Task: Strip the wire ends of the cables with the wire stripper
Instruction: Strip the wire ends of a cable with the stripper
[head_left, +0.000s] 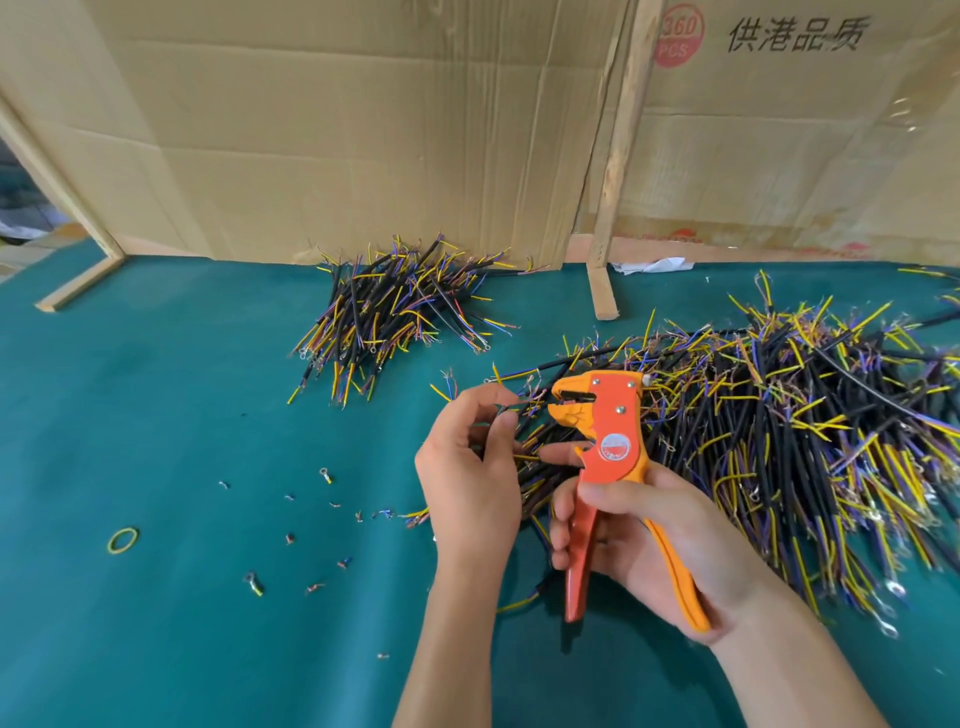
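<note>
My right hand (644, 540) grips the handles of an orange wire stripper (608, 447), held upright with its jaws pointing left. My left hand (467, 467) pinches a short black cable (511, 402) between thumb and fingers, just left of the jaws. The cable's thin wire ends (537, 397) reach toward the open jaws. A big pile of black cables with yellow and blue wire ends (779, 441) spreads to the right. A smaller pile of such cables (400, 306) lies at the back centre.
The work surface is a green mat (156, 415). Cut terminals and insulation scraps (311, 535) are scattered left of my hands, with a yellow rubber band (123, 540) further left. Cardboard sheets (363, 130) and a wooden post (613, 208) stand along the back.
</note>
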